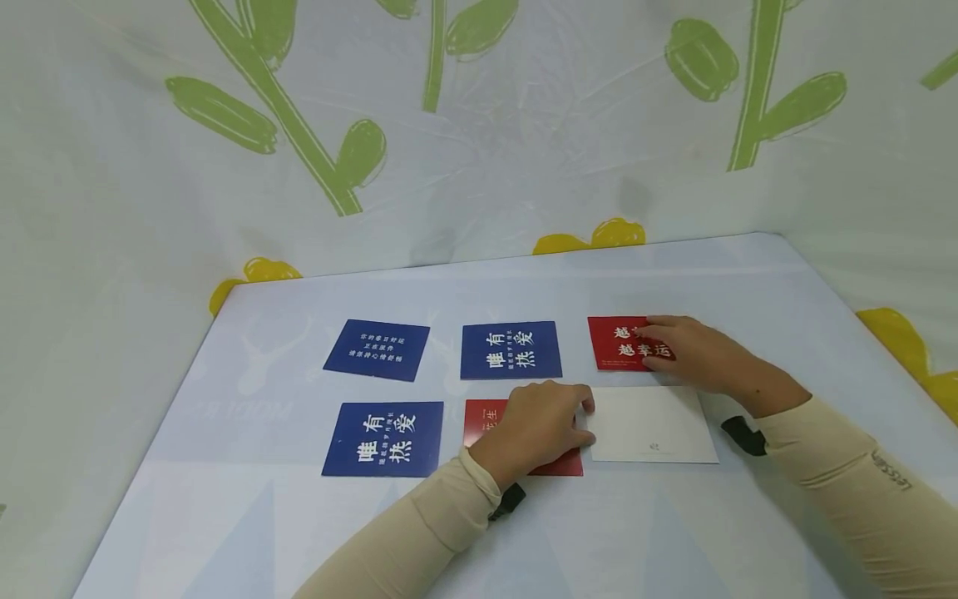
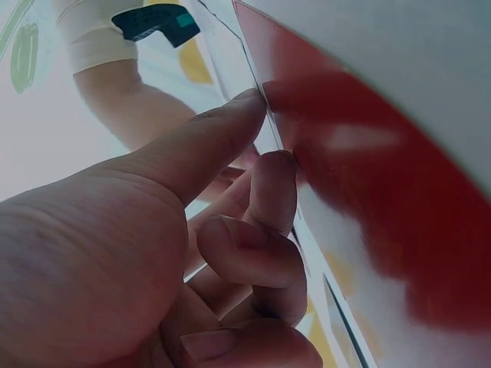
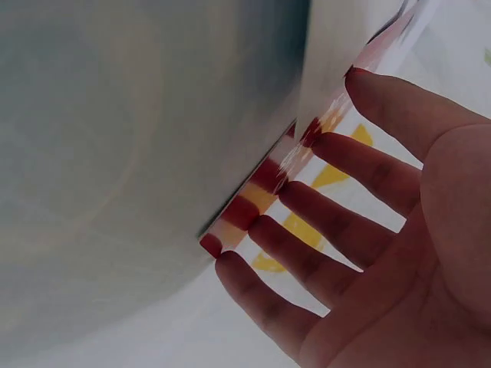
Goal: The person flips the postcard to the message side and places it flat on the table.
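My left hand (image 1: 535, 424) lies over a red card (image 1: 476, 412) with pale lettering, hiding much of it. Its thumb and forefinger reach the left edge of a white card (image 1: 644, 416). In the left wrist view, the thumb and a fingertip touch down beside a red surface (image 2: 345, 138), while the other fingers bend loosely. Spread and nearly straight, the fingers of my right hand (image 1: 696, 353) rest on the right part of another red card (image 1: 609, 341) with white characters. The right wrist view has those fingertips along that card's glossy face (image 3: 265, 176).
Three blue cards with white characters lie to the left: one at the back left (image 1: 377, 349), one at the back middle (image 1: 511, 349) and one at the front left (image 1: 383, 439). Behind the pale tabletop (image 1: 254, 516) hangs a white curtain (image 1: 524, 166) with green leaves.
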Demonstrator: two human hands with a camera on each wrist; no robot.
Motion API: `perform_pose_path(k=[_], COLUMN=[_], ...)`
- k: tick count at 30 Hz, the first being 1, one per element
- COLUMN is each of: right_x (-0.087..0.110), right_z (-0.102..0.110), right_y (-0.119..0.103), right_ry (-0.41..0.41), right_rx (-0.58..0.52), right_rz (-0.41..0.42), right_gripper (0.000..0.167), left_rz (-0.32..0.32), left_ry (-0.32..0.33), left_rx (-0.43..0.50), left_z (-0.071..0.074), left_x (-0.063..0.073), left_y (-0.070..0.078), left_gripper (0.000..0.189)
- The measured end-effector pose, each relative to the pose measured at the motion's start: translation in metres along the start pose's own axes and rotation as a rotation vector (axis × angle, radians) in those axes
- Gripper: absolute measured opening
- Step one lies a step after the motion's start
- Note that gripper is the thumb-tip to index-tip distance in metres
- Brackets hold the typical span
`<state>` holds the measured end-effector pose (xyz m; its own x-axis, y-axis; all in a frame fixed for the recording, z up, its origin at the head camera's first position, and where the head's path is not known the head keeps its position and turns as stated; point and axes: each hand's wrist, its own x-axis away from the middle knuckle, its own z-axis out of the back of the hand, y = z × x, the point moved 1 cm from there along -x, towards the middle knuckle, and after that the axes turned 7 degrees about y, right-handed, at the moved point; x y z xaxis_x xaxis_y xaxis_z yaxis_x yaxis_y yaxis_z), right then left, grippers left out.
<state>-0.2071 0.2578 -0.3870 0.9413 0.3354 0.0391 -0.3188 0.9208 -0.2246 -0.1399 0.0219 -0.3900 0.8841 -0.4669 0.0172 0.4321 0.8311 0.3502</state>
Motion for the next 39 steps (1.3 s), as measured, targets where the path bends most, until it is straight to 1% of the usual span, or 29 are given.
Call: perform_pose_path(k=[4, 10, 13, 16, 21, 24, 27, 31, 34, 39], right_x=[0.001, 0.002, 0.004, 0.006, 0.008, 0.009, 0.008, 0.009, 0.01, 0.012], right_z=[-0.002, -0.003, 0.0, 0.001, 0.001, 0.0, -0.002, -0.003, -0.003, -0.002], right_y=[0.001, 0.001, 0.002, 0.003, 0.003, 0.004, 0.004, 0.005, 0.006, 0.006], right_ry=[-0.007, -0.016, -0.016, -0.019, -0.039, -0.04, -0.036, -0.039, -0.043, -0.044], right_rx=[-0.023, -0.044, -0.049, -0.067, -0.106, -0.119, -0.131, -0.147, -0.155, -0.155], right_rz=[-0.013, -0.017, -0.013, -0.014, -0.023, -0.023, -0.021, -0.02, -0.019, -0.017], right_gripper=[0.061, 0.062, 0.064, 0.064, 0.066, 0.067, 0.067, 0.069, 0.069, 0.067], left_rz=[-0.001, -0.015, -0.025, -0.021, -0.017, -0.021, -0.02, -0.021, -0.027, -0.031], left_ry=[-0.002, -0.028, -0.034, -0.033, -0.016, 0.01, 0.027, 0.026, 0.03, 0.063], left_rx=[-0.002, -0.006, -0.012, -0.008, -0.005, -0.031, -0.056, -0.067, -0.071, -0.096], left_z=[0.001, 0.004, 0.008, 0.012, 0.021, 0.025, 0.024, 0.024, 0.023, 0.022], left_x=[0.001, 0.002, 0.0, -0.003, -0.01, -0.015, -0.023, -0.033, -0.038, -0.046], left_y=[0.001, 0.001, 0.004, 0.006, 0.012, 0.017, 0.019, 0.021, 0.022, 0.022], left_gripper=[0.034, 0.034, 0.034, 0.036, 0.038, 0.038, 0.04, 0.042, 0.044, 0.044])
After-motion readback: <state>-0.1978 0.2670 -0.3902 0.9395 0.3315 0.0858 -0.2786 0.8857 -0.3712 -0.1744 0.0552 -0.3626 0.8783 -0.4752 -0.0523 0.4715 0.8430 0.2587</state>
